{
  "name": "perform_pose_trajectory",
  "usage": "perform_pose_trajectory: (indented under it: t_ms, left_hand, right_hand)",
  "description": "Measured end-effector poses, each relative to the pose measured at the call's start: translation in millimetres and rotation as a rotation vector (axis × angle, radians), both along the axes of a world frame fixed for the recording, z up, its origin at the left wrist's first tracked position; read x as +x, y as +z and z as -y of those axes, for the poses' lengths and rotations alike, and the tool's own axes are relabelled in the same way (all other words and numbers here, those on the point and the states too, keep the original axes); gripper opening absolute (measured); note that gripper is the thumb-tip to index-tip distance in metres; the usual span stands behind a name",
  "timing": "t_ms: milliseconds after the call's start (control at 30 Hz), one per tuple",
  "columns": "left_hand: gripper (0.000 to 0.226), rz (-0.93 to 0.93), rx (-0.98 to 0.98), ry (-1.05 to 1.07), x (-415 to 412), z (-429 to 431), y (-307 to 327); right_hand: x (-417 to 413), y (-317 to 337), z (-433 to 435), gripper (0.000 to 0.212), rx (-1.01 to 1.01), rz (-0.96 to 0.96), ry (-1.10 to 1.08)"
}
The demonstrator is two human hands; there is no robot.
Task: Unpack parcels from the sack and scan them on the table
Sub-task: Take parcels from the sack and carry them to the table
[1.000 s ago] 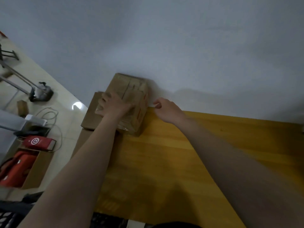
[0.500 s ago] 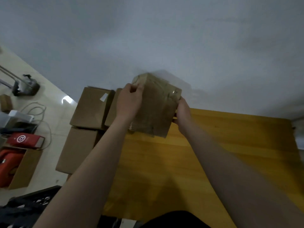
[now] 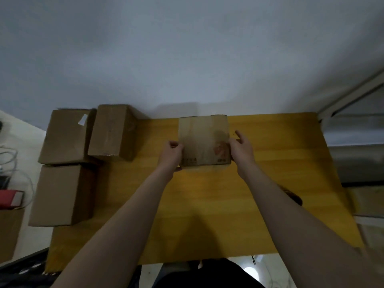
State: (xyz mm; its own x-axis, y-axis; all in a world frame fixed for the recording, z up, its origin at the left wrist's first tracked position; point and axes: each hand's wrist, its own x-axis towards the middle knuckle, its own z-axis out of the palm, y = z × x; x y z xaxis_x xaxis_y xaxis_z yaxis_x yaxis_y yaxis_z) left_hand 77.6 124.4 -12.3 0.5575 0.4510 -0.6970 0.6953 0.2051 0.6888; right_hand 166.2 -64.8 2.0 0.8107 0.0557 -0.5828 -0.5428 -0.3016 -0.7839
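White wall [image 3: 187, 48] behind, red case [image 3: 9, 198] far left, pale metal frame [image 3: 353, 89] at right

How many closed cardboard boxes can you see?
4: held box between left hand and right hand; far-left box, middle box and near box at the table's left end. Others may be hidden.
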Motion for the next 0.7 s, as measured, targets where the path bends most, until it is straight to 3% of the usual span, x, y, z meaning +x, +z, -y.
perform_pose_trajectory:
  t_ms: [100, 200, 267, 367, 500, 600, 700]
  left_hand:
    - [0.026, 0.08, 0.054, -0.035, -5.0, 22.3, -12.0]
    - [0.029, 0.083, 0.053, -0.011, -16.1, 35.2, -21.1]
    - [0.027, 0.071, -0.024, 0.097, -22.3, 41.3, -23.4]
    - [0.026, 0.039, -0.192, 0.201, -20.5, 47.2, -19.0]
    - [0.023, -0.121, -0.139, 0.031, -19.1, 62.3, -24.5]
    - [0.036, -0.267, -0.052, -0.083, -26.3, 76.6, -36.5]
    - [0.039, -0.267, -0.039, -0.003, -29.5, 93.4, -40.7]
  right_hand:
    - [-6.0, -13.1, 25.7, 0.049, 0.05, -0.045, 0.062]
    - [-11.3, -23.3, 48.3, 0.038, 0.077, -0.024, -0.027]
    - [-14.7, -25.6, 58.2, 0.024, 0.078, -0.066, -0.151]
    - [-17.1, -31.5, 65.7, 0.023, 0.046, -0.145, -0.21]
    - [-24.9, -44.9, 74.2, 0.029, -0.024, -0.295, -0.113]
    - [-33.6, -51.6, 84.8, 0.025, -0.086, -0.367, 0.053]
    - [-38.4, -59.3, 97.2, 0.016, -0.132, -0.338, 0.138]
